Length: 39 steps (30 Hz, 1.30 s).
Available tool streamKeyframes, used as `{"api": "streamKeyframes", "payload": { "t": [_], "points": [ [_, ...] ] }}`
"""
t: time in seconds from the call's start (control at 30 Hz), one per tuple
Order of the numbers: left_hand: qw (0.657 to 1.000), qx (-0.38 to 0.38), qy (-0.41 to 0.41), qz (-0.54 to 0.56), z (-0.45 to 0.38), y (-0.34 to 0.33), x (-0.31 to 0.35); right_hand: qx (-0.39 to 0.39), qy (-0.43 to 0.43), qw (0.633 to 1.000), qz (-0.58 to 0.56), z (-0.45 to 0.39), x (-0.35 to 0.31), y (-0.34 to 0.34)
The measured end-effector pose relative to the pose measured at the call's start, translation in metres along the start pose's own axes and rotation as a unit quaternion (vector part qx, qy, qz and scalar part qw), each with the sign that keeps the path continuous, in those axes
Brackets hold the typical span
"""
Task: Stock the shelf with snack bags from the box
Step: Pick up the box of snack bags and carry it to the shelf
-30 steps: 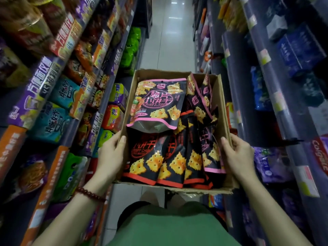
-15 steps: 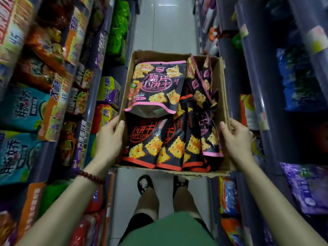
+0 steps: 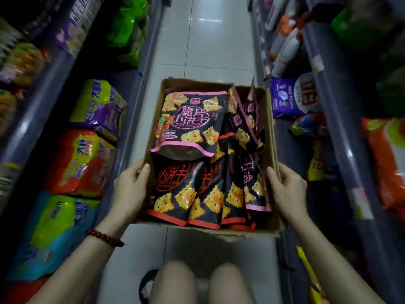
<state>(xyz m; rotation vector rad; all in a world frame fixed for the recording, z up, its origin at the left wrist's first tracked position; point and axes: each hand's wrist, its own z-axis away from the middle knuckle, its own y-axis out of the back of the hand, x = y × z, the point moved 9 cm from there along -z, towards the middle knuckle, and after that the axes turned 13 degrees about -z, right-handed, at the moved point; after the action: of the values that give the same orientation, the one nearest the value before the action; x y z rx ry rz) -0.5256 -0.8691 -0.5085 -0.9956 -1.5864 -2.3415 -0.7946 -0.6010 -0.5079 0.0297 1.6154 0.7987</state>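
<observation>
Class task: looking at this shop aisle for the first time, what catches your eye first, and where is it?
The open cardboard box in the centre, held over the aisle floor, packed with black biscuit bags. The left hand and right hand grip its side walls. Bright green, orange and purple snack packs line the left shelves.

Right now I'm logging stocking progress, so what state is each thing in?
cardboard box: open-topped, held above the aisle floor, full of bags
pink-trimmed snack bag: sealed, lying flat on top
red-trimmed snack bags: sealed, overlapping, none taken out
left hand: grips the box's left wall
right hand: grips the box's right wall
</observation>
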Motion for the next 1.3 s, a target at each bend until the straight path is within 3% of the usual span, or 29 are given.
{"api": "streamKeyframes", "payload": {
  "t": [0.27, 0.5, 1.03, 1.3],
  "points": [
    [1.0, -0.01, 0.012, 0.009, -0.06, -0.133, -0.108, -0.014, -0.02, 1.0, -0.012, -0.017, 0.152, -0.111],
    [1.0, -0.017, 0.02, 0.012, -0.084, -0.196, -0.162, -0.014, -0.035, 0.999, -0.003, -0.018, 0.225, -0.166],
    [0.996, -0.016, 0.039, 0.078, -0.085, -0.233, -0.202, 0.014, -0.043, 0.999, -0.025, -0.004, 0.253, -0.186],
    [0.997, -0.038, 0.038, 0.055, -0.081, -0.225, -0.198, -0.038, -0.075, 0.996, -0.024, -0.003, 0.245, -0.181]
  ]
}}
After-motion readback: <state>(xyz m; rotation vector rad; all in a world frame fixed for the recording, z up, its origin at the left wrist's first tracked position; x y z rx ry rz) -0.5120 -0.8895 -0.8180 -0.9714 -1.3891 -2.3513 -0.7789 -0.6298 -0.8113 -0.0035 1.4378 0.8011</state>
